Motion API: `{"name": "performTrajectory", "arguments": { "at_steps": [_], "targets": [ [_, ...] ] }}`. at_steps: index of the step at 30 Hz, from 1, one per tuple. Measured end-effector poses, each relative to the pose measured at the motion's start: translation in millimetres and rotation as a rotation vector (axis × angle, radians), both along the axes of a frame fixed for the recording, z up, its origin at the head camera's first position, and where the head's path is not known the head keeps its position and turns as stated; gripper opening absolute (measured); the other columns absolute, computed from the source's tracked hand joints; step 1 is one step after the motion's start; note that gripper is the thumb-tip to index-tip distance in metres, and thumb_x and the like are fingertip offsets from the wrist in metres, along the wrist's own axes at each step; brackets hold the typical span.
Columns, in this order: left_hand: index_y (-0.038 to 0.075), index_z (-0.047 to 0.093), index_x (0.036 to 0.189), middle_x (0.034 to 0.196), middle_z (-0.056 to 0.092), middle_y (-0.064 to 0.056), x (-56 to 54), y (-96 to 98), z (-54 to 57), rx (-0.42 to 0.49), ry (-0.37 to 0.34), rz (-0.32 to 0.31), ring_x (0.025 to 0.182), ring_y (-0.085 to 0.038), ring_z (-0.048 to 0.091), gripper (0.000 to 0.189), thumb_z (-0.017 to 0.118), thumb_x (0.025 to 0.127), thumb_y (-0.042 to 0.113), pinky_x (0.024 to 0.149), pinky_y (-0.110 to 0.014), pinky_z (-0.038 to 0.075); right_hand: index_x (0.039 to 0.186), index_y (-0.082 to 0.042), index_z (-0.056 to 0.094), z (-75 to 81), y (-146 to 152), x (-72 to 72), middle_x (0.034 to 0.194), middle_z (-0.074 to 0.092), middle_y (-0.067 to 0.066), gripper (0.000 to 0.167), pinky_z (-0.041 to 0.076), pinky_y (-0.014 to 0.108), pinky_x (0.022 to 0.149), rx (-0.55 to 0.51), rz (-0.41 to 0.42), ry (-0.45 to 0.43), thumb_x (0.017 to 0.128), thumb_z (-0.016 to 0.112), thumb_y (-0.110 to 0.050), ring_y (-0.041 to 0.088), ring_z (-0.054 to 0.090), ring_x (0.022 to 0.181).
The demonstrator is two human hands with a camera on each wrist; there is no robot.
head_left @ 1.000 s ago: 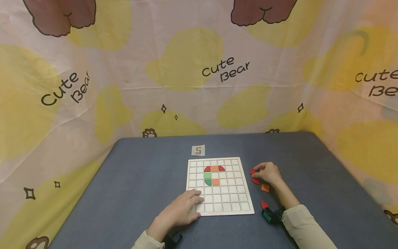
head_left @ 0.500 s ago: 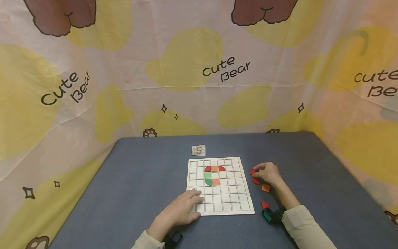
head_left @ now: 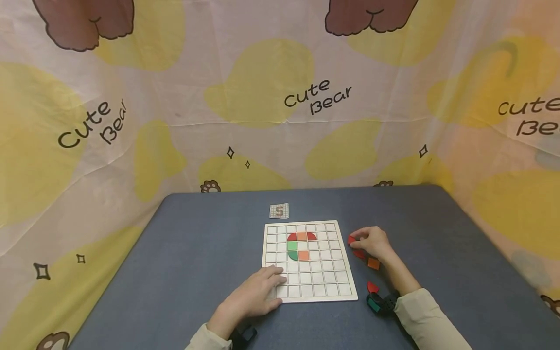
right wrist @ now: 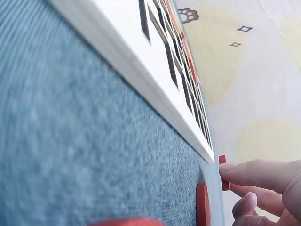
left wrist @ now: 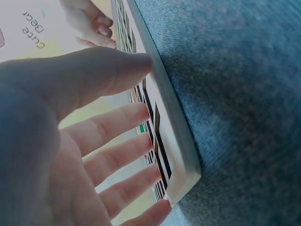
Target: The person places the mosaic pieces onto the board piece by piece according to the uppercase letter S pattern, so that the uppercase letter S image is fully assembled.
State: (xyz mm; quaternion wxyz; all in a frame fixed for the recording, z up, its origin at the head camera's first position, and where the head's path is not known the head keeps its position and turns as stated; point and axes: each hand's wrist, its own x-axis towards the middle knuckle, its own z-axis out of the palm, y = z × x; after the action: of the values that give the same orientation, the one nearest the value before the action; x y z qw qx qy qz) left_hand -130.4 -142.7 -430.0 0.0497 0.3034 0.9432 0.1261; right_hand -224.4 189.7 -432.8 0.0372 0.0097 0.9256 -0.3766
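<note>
A white grid board lies flat on the table, with red, orange and green pieces set in its upper cells. My left hand rests on the board's near left corner; in the left wrist view, its fingers spread over the grid and the thumb lies along the edge. Just off the board's right side, my right hand pinches a small red piece between thumb and fingers. The right wrist view shows this red piece at the fingertips, above the table.
Under and beside the right hand lie another red piece and an orange square. One more red piece sits close to the right wrist strap. A small card with a grid pattern lies behind the board. Patterned cloth hangs beyond the table.
My right hand has shifted slightly left toward the board, and the red piece has moved along in its fingers. My left hand has stayed on the board corner.
</note>
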Motion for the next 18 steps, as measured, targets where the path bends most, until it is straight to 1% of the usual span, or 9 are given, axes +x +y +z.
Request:
{"name": "performTrajectory", "arguments": {
  "at_steps": [3,5,9,14,18],
  "targets": [
    [0.013,0.063,0.123,0.137,0.056,-0.007,0.0,0.3,0.3,-0.001,-0.001,0.0,0.129,-0.027,0.052,0.042,0.069,0.085,0.029,0.108,-0.042,0.046,0.101,0.001,0.073,-0.1,-2.2,0.4,0.096,0.067,0.021,0.029,0.047,0.029,0.063,-0.013,0.013,0.012,0.076,0.078,-0.013,0.027,0.06,0.086],
    [0.013,0.063,0.123,0.137,0.056,-0.007,-0.1,0.4,0.1,0.0,0.001,-0.002,0.129,-0.027,0.052,0.042,0.069,0.085,0.029,0.108,-0.042,0.046,0.102,0.001,0.073,0.3,-4.0,0.8,0.09,0.065,0.018,0.029,0.043,0.026,0.06,-0.021,0.018,0.014,0.077,0.078,-0.013,0.024,0.057,0.082],
    [0.013,0.064,0.123,0.136,0.056,-0.007,0.1,0.4,-0.1,0.004,0.008,-0.005,0.129,-0.027,0.053,0.042,0.069,0.085,0.028,0.108,-0.041,0.046,0.102,0.001,0.073,1.5,-8.3,1.8,0.08,0.06,0.01,0.029,0.037,0.024,0.058,-0.025,0.018,0.012,0.077,0.078,-0.013,0.019,0.049,0.075],
    [0.012,0.064,0.123,0.136,0.057,-0.008,0.5,0.5,-0.4,0.006,0.02,-0.012,0.129,-0.027,0.053,0.042,0.07,0.085,0.028,0.108,-0.041,0.046,0.102,0.002,0.073,2.3,-13.9,2.0,0.065,0.047,0.0,0.028,0.03,0.022,0.051,-0.048,0.035,0.014,0.078,0.077,-0.012,0.013,0.04,0.062],
    [0.012,0.063,0.123,0.136,0.056,-0.008,0.4,0.7,-0.3,0.007,0.019,-0.019,0.13,-0.028,0.052,0.042,0.069,0.085,0.028,0.108,-0.042,0.046,0.102,0.003,0.073,1.8,-17.9,1.3,0.058,0.039,-0.004,0.028,0.027,0.021,0.049,-0.067,0.049,0.014,0.078,0.076,-0.011,0.011,0.035,0.055]
  ]
}}
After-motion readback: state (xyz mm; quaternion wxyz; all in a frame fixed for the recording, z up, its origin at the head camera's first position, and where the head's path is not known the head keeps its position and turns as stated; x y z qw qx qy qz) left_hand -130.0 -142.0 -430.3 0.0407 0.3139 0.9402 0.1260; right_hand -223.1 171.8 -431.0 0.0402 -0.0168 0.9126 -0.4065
